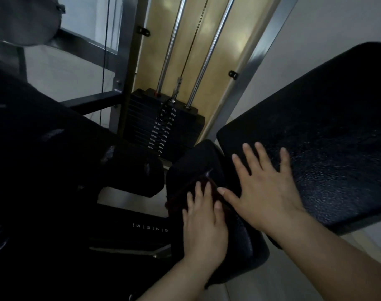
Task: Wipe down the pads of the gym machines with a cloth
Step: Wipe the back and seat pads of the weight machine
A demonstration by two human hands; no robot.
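A dark reddish-brown cloth (185, 195) lies on a small black pad (196, 164) low in the middle of the view. My left hand (203, 222) presses flat on the cloth with straight fingers. My right hand (265, 190) rests spread and flat on the near left corner of a large black pad (328, 131), its thumb reaching toward the cloth. The large pad's textured surface glistens in places.
A black weight stack (163, 129) with chrome guide rods (211, 53) and a cable stands behind the pads inside a grey steel frame (128, 61). Another dark padded part (55, 135) fills the left side. A numbered adjustment scale (150, 228) sits low on the frame.
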